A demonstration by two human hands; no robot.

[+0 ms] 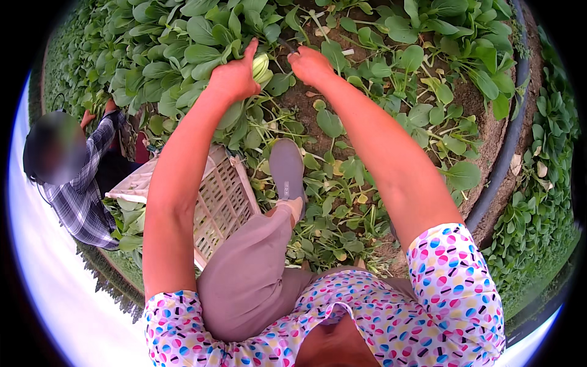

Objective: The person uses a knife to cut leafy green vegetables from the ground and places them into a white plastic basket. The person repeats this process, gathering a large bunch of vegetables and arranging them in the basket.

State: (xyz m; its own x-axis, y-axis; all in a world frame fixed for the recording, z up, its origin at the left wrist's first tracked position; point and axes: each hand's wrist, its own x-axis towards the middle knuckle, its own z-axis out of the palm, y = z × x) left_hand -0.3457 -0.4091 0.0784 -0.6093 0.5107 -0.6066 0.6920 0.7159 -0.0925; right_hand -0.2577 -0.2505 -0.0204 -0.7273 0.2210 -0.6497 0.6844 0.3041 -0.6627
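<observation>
My left hand (235, 77) is closed around a head of bok choy (261, 69), whose pale green base shows beside my thumb. Its leaves blend into the dense green plants to the left. A short way to the right, my right hand (311, 66) grips a dark, slim tool (287, 45), perhaps a knife. The tool's tip points up and left toward the plants, and my fingers hide its handle. Bare soil (298, 108) and loose leaves lie below and between my hands.
A pale slatted plastic crate (229, 183) stands left of my shoe (286, 167). Beyond it crouches a person in a plaid shirt (75, 208), hands among the leaves. A black hose (497, 169) runs along the soil at right. Standing bok choy (477, 46) grows at upper right.
</observation>
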